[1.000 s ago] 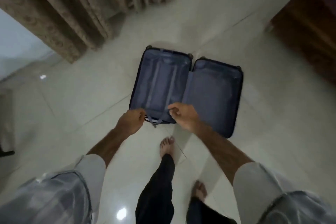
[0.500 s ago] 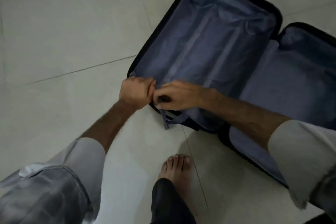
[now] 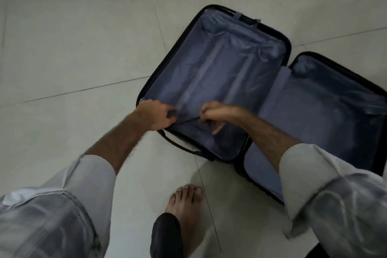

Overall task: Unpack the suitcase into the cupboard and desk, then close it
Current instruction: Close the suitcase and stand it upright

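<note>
Suitcase (image 3: 240, 81) lying open on tiled floor (image 3: 73, 58). Left hand (image 3: 156, 116) gripping dark buckle at near rim; right hand (image 3: 213, 114) pinching strap (image 3: 189, 120) inside.

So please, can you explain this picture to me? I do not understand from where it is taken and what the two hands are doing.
There is no machine here. A person wears a camera on the head, so it looks down at their own arms. On the pale tiled floor lies a dark hard-shell suitcase, opened flat, with grey-blue fabric lining in both halves. No clothes show inside. Both hands work at the near edge of one half. The left hand grips a small dark piece there, perhaps a strap buckle. The right hand pinches a thin strap that runs towards the left hand. A bare foot stands on the floor below.
</note>
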